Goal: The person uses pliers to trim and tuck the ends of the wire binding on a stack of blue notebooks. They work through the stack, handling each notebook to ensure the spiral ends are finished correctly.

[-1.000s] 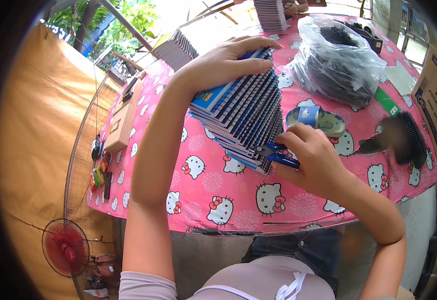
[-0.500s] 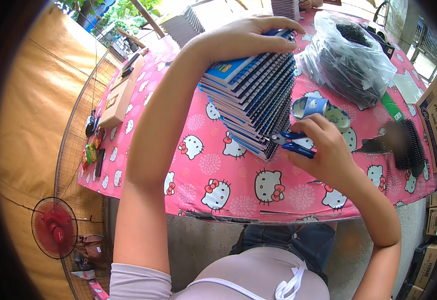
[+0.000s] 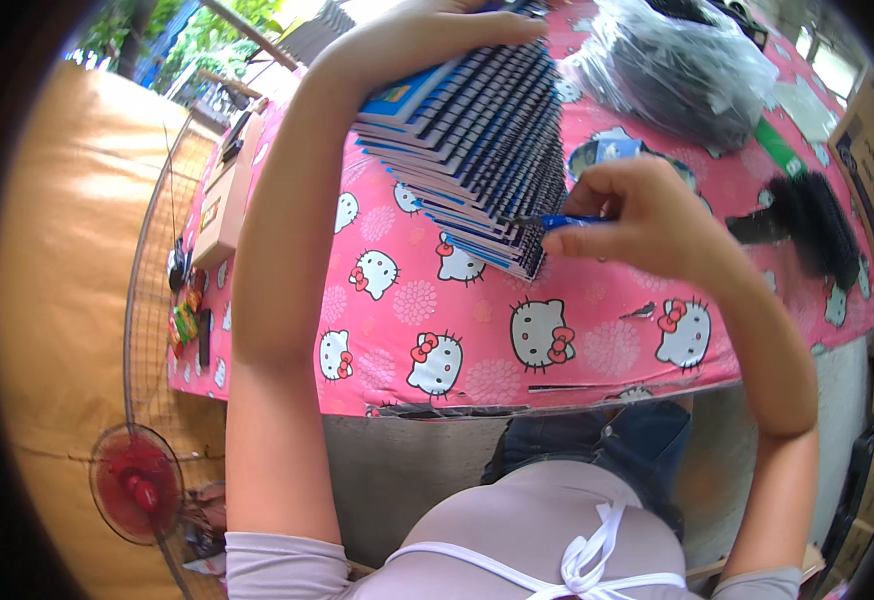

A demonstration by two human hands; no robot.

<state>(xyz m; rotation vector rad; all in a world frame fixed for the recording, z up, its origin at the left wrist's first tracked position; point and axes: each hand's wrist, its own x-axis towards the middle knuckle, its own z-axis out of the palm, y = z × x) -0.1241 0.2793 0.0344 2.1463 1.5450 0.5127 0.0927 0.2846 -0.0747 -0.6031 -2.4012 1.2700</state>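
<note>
A leaning stack of spiral notebooks (image 3: 477,130) with blue covers and dark wire coils stands on the pink table. My left hand (image 3: 437,35) lies over its top and grips it, thumb along the coil side; some of its fingers are cut off by the frame's upper edge. Blue-handled wire cutters (image 3: 569,221) are held closed in my right hand (image 3: 647,215). Their jaws touch the coils low on the stack's right side; the exact bite is too small to make out. A patterned blue roll-like item (image 3: 617,152) lies just behind my right hand.
A clear plastic bag (image 3: 672,80) of dark coils sits at the back right. Loose black coils (image 3: 817,225), a green strip (image 3: 780,148) and a cardboard box (image 3: 872,175) are on the right. At the left edge is a tan box (image 3: 225,205); a red fan (image 3: 137,488) stands below.
The cutters' handles, spread apart before, are now squeezed together at the coils. My left hand still holds the stack's top. The whole view has shifted, so the table things sit higher.
</note>
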